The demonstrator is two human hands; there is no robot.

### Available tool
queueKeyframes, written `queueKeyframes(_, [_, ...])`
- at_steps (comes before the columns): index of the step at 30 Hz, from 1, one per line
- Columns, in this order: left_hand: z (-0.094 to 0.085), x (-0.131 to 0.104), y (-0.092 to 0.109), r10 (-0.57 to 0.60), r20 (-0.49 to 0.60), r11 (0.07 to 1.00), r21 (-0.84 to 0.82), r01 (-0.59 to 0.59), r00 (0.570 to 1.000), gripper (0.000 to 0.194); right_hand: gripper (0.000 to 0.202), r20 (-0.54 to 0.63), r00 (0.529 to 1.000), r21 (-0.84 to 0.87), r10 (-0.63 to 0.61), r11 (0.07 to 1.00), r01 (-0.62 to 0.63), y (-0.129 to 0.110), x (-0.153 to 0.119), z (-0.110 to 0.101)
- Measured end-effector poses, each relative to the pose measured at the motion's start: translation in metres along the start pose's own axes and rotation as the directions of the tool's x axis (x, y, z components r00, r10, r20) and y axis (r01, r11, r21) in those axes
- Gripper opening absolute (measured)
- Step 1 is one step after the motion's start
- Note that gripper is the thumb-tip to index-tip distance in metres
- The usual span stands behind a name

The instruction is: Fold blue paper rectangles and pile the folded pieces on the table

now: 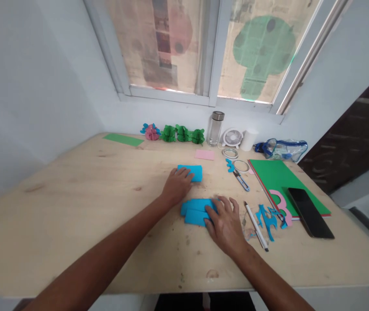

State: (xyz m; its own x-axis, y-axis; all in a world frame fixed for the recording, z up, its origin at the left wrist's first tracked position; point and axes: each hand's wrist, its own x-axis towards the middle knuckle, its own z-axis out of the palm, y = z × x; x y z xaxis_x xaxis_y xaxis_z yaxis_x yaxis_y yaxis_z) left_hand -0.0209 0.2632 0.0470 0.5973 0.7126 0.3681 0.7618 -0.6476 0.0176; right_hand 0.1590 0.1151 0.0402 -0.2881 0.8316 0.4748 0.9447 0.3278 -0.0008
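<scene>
Papers (195, 217), blue, overlapping, flat on table (83, 207); right hand (225, 221) loosely spread over right end, nothing pinched, likely steadying. Right of papers: white pen (256, 226), blue scraps (269, 222), crowding any sideways slide. Just beyond papers: left hand (177, 185), fingers apart atop separate blue piece (197, 173), presumably against shifting. Farther beyond papers: snips (243, 182), green garland (168, 134), bottle (215, 134).

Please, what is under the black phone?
Green paper shows around the far part of the phone, whose near end reaches past the paper's edge. What lies directly beneath is covered.
</scene>
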Motion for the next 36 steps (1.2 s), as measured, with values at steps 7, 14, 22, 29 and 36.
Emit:
queueKeyframes(7, [0.018,0.016,-0.006,-0.013,0.158,1.000,0.021,0.009,0.987,0.035,0.030,-0.029,0.999,0.053,0.028,0.998,-0.026,-0.003,-0.002,-0.006])
queueKeyframes(14, [0.022,0.020,-0.012,-0.149,0.224,0.989,0.026,0.147,0.963,0.036,0.030,-0.086,0.995,0.117,0.051,0.992,-0.041,-0.007,-0.009,-0.015])
queueKeyframes(22, [0.015,0.024,-0.011,-0.235,0.227,0.970,-0.011,0.244,0.945,0.036,0.030,-0.089,0.995,0.113,0.047,0.993,-0.037,-0.010,-0.024,-0.018])
queueKeyframes(29, [-0.015,0.027,-0.005,-0.241,0.095,0.969,-0.030,0.245,0.966,0.030,0.028,-0.155,0.987,0.125,0.045,0.992,-0.025,-0.013,-0.030,-0.028])
queueKeyframes(36, [-0.087,-0.070,0.063,-0.049,-0.296,0.999,-0.018,0.046,0.954,0.021,0.039,-0.203,0.975,0.195,0.085,0.980,-0.044,-0.010,-0.063,-0.046])
